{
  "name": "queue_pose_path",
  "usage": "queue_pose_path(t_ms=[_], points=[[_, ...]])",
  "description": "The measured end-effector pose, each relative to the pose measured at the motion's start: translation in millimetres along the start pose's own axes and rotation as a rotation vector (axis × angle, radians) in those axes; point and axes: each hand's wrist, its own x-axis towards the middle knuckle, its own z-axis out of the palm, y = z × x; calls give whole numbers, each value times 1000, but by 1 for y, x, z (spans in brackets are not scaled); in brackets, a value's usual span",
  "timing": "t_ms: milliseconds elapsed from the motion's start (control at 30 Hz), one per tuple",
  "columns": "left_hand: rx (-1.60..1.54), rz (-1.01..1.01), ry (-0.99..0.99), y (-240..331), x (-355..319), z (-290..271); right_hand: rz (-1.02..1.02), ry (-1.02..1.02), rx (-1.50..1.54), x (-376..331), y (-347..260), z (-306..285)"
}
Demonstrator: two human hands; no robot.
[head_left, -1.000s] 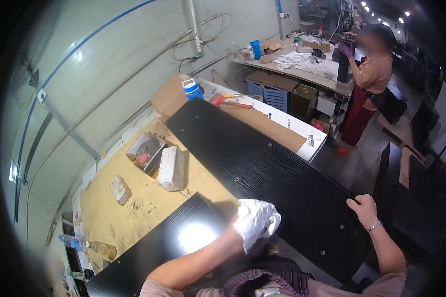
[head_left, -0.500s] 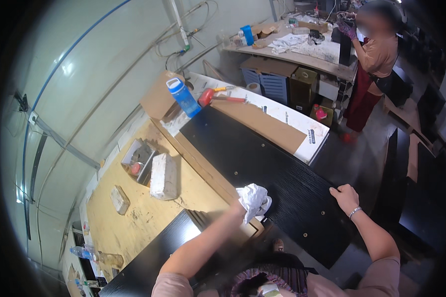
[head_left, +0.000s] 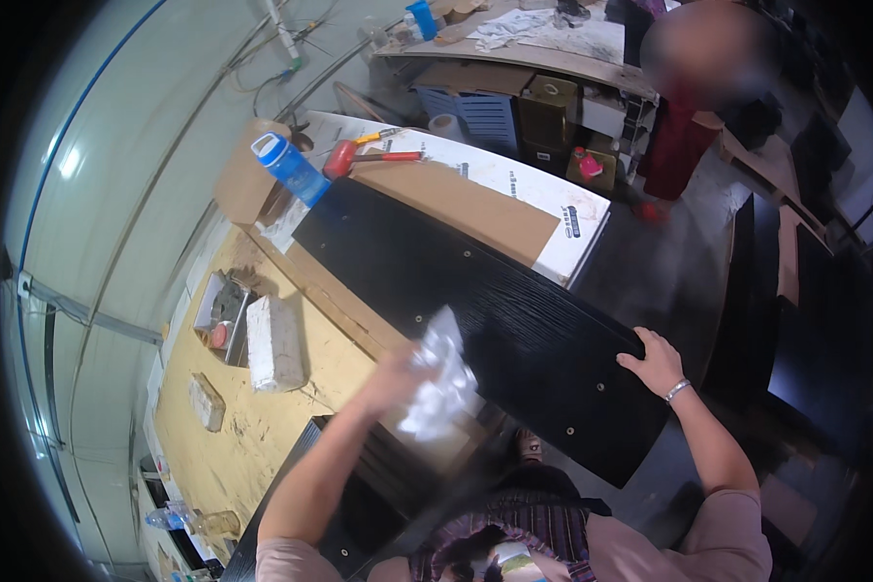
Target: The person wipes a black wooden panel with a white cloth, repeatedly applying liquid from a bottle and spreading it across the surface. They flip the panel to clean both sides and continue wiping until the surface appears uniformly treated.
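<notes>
A crumpled white cloth (head_left: 440,380) is bunched in my left hand (head_left: 390,380), which is smeared by motion beside the left edge of a long black board (head_left: 524,335). The board has a wood-grain face with several small round metal fittings. It lies aslant, its near end sticking out past the worktable. At the board's right edge, my right hand (head_left: 658,364) grips the rim, thumb on the top face. A bracelet circles that wrist.
On the yellowish worktable (head_left: 252,427) sit a white block (head_left: 274,344), a smaller block (head_left: 206,402) and an open box of odds and ends (head_left: 225,315). A blue bottle (head_left: 291,169) and a red mallet (head_left: 340,158) stand beyond the board. Another person (head_left: 684,145) is at the far right.
The cloth in my left hand has swept left, off the board's near-left part. My right hand stays on the board's edge. The whole view has shifted, with things appearing farther left.
</notes>
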Motion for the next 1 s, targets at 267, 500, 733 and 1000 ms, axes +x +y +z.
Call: queue_pose_path(t_ms=[267,500,733,1000], points=[[941,569,69,-5,74,74,-58,134,22,6,1,8],[883,335,600,-83,200,-44,-124,251,38,-4,-3,15],[999,667,303,1,143,118,-52,278,39,-5,1,19],[291,229,-832,-18,-37,162,22,162,65,-1,-10,9]])
